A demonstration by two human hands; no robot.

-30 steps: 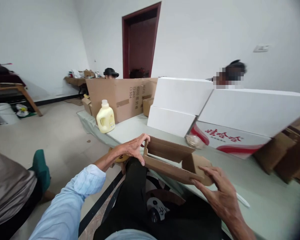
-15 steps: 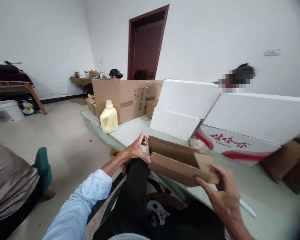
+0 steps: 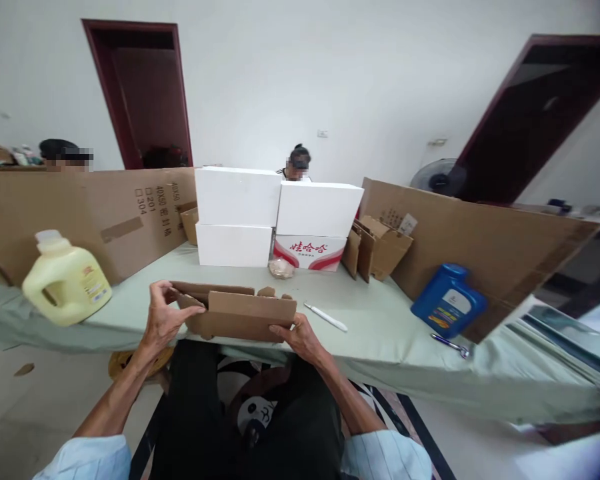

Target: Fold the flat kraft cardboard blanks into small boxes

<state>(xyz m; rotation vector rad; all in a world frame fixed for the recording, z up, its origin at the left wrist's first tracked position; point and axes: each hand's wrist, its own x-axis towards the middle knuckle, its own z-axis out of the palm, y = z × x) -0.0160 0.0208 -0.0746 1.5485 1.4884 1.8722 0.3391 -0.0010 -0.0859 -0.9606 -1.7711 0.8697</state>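
Note:
A small brown cardboard box (image 3: 245, 315) with upright flaps rests at the near edge of the green-covered table, above my lap. My left hand (image 3: 163, 317) grips its left end, thumb over the edge. At its right end, my right hand (image 3: 300, 339) holds the near lower corner, with the thumb on the front wall. To the right of the box lies a white pen-like tool (image 3: 326, 316) with a thin metal tip. Behind the box sits a crumpled clear plastic bundle (image 3: 281, 269).
White boxes (image 3: 237, 197) are stacked at the middle back. A yellow jug (image 3: 67, 280) stands left, a blue bottle (image 3: 450, 301) right, with a metal tool (image 3: 450, 345) before it. Large cardboard sheets (image 3: 475, 247) flank the table (image 3: 380, 340). Two people sit beyond.
My view has swung right, bringing the blue bottle and right-hand cardboard into sight. The box now looks level and nearly front-on, still held in both hands.

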